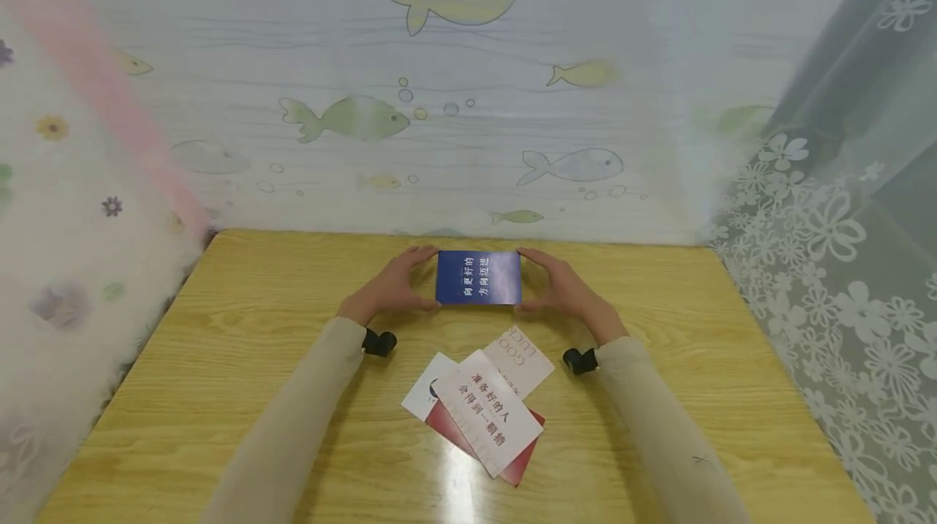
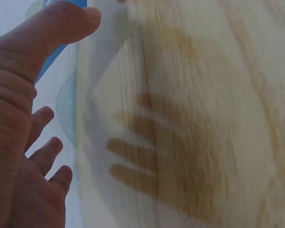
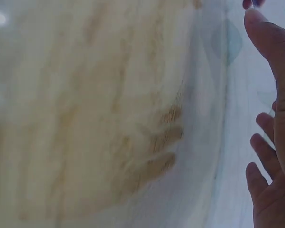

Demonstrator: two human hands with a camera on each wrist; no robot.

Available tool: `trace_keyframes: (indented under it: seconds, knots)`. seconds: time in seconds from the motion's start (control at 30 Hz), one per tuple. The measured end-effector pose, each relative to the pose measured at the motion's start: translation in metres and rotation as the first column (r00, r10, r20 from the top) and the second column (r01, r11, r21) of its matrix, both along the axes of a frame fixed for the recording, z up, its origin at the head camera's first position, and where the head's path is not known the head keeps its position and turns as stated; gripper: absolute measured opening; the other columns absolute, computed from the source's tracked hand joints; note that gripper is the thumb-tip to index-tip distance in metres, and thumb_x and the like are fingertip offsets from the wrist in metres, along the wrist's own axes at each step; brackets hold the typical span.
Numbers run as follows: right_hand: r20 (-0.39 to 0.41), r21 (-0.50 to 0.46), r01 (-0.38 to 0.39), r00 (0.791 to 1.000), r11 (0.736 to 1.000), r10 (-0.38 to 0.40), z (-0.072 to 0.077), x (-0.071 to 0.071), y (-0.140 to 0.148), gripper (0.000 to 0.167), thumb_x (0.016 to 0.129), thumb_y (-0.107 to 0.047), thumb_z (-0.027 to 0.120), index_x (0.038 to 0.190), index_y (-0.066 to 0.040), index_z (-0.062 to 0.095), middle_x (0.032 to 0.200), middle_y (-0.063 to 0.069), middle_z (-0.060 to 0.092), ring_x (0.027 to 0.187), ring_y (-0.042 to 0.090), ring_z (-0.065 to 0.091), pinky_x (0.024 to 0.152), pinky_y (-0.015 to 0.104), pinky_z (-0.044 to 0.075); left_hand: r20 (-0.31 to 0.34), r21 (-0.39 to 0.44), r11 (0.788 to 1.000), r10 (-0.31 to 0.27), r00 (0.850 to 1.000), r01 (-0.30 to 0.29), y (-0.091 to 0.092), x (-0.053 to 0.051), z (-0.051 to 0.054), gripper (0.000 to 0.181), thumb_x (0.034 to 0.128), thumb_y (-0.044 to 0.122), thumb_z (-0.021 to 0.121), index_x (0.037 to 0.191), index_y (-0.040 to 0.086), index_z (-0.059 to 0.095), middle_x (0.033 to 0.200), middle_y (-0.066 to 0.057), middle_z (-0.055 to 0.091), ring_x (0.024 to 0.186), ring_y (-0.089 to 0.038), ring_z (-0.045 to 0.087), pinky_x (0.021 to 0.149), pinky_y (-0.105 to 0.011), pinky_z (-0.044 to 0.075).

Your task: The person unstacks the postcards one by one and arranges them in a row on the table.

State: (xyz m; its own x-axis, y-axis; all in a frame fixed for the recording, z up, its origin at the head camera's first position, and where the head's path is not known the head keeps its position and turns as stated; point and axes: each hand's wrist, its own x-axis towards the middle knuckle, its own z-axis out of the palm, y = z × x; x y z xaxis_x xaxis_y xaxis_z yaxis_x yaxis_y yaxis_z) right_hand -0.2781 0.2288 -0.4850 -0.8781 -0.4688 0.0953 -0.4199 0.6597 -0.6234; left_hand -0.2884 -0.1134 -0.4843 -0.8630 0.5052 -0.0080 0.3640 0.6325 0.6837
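Note:
A blue card (image 1: 479, 277) with white characters is held above the table's far part by both hands. My left hand (image 1: 393, 284) pinches its left end between thumb and fingers, and my right hand (image 1: 562, 288) pinches the right end. In the left wrist view the left hand (image 2: 23, 104) has its thumb on the card's blue edge (image 2: 52, 59), other fingers spread below. The right wrist view shows the right hand (image 3: 277, 114) at the right side, its thumb tip at the top; the card is barely visible there.
Nearer than the hands, several cards lie overlapped on the wooden table (image 1: 256, 329): a white card with red characters (image 1: 489, 412), a pale pink one (image 1: 521, 361), a red one (image 1: 523, 463) and a white corner (image 1: 424, 388). A fish-patterned curtain (image 1: 468, 101) hangs behind.

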Motion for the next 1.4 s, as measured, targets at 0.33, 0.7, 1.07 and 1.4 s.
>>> trace_keyframes:
  seconds: [0.33, 0.7, 1.07, 1.4]
  knots:
    - [0.152, -0.031, 0.015, 0.988, 0.999, -0.010, -0.016, -0.023, 0.003, 0.104, 0.072, -0.023, 0.094, 0.157, -0.007, 0.037, 0.163, 0.013, 0.035, 0.153, 0.033, 0.027, 0.127, 0.048, 0.021, 0.126, 0.052, 0.998, 0.017, 0.992, -0.024, 0.003, -0.016, -0.021, 0.098, 0.0813, 0.027, 0.086, 0.161, 0.017, 0.030, 0.168, -0.013, 0.023, 0.157, -0.035, 0.012, 0.126, -0.055, 0.017]
    - [0.173, 0.062, 0.012, 0.985, 0.998, -0.023, -0.017, -0.036, 0.005, 0.098, 0.080, -0.029, 0.088, 0.160, -0.012, 0.033, 0.167, 0.010, 0.029, 0.156, 0.032, 0.018, 0.128, 0.048, 0.016, 0.090, 0.003, 1.000, -0.002, 0.996, 0.001, 0.003, -0.031, -0.027, 0.097, 0.0840, 0.038, 0.082, 0.162, 0.019, 0.028, 0.171, -0.007, 0.014, 0.157, -0.041, 0.003, 0.123, -0.067, 0.012]
    - [0.209, 0.040, -0.015, 0.978, 0.999, 0.006, -0.021, -0.037, -0.001, 0.098, 0.082, -0.031, 0.087, 0.161, -0.013, 0.032, 0.168, 0.011, 0.025, 0.157, 0.033, 0.014, 0.128, 0.050, 0.015, 0.071, 0.040, 0.998, 0.049, 0.996, -0.052, -0.004, -0.024, -0.037, 0.099, 0.0822, 0.037, 0.084, 0.162, 0.022, 0.028, 0.171, -0.013, 0.012, 0.155, -0.045, 0.004, 0.120, -0.071, 0.016]
    - [0.221, 0.068, -0.008, 0.975, 0.998, -0.008, -0.021, -0.037, 0.005, 0.102, 0.083, -0.035, 0.085, 0.163, -0.015, 0.025, 0.170, 0.011, 0.020, 0.157, 0.035, 0.014, 0.127, 0.053, 0.017, 0.015, 0.001, 0.999, 0.034, 0.999, -0.034, 0.001, -0.028, -0.040, 0.097, 0.0841, 0.039, 0.080, 0.163, 0.019, 0.027, 0.170, -0.017, 0.012, 0.155, -0.048, 0.005, 0.120, -0.072, 0.014]
